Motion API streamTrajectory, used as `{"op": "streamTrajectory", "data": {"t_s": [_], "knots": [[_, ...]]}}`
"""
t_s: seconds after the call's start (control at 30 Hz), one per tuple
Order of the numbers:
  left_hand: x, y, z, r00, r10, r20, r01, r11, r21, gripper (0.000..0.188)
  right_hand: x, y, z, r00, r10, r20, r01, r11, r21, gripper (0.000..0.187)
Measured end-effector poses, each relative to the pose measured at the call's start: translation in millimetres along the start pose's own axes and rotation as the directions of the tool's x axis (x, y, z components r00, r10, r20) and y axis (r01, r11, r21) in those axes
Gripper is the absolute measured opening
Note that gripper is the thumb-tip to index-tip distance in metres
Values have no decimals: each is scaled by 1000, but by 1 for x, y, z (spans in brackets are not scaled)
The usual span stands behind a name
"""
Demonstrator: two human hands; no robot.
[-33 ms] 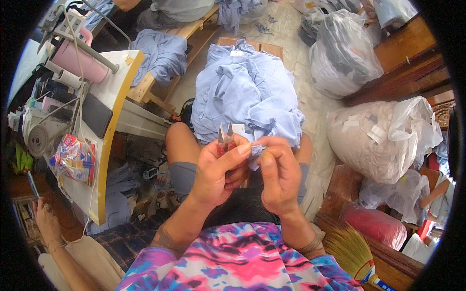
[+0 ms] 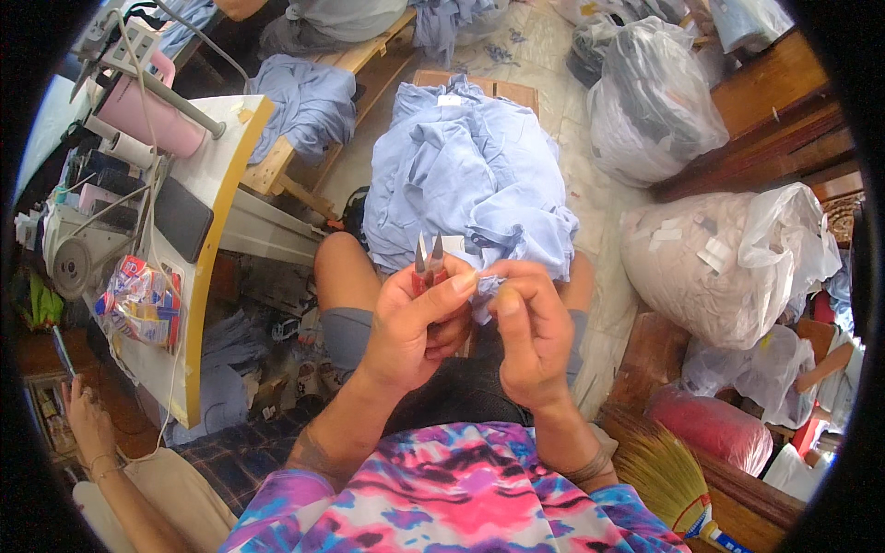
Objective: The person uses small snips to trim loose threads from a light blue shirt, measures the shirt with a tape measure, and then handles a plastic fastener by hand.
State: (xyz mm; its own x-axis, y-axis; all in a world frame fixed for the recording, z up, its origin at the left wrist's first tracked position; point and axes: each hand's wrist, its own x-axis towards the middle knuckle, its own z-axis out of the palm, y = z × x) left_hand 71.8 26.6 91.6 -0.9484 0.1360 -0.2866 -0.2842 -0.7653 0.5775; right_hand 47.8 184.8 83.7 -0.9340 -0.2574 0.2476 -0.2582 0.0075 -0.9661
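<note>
My left hand (image 2: 410,323) is closed around red-handled thread snips (image 2: 430,263), their two pointed blades up and slightly apart. Its thumb and forefinger also meet a gathered edge of light blue cloth (image 2: 487,288). On the other side of that edge, my right hand (image 2: 530,332) is closed, pinching the cloth between thumb and fingers. Behind both hands a large heap of light blue garments (image 2: 470,175) lies over my knees and beyond, with small white labels on it. Whether a loose thread is in my fingers is too small to tell.
At the left stands a yellow-edged sewing table (image 2: 210,267) with a pink tumbler (image 2: 152,115) and a packet (image 2: 140,300). Another person's hand (image 2: 88,419) holds a phone at lower left. Stuffed plastic bags (image 2: 719,263) and a broom (image 2: 668,479) are on the right.
</note>
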Motion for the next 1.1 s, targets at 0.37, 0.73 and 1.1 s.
{"op": "streamTrajectory", "data": {"t_s": [0.37, 0.73, 1.1], "knots": [[-20, 12, 2, 984, 166, 71, -176, 807, 564, 28, 9, 15, -4, 992, 124, 13, -122, 940, 318, 24], [-29, 16, 0, 987, 131, 89, -156, 709, 688, 33, 7, 6, -6, 999, -12, 34, 9, 996, 92, 20], [-34, 10, -4, 985, 139, 104, -172, 723, 669, 33, -1, 3, -5, 999, -40, 30, 38, 997, 66, 21]]}}
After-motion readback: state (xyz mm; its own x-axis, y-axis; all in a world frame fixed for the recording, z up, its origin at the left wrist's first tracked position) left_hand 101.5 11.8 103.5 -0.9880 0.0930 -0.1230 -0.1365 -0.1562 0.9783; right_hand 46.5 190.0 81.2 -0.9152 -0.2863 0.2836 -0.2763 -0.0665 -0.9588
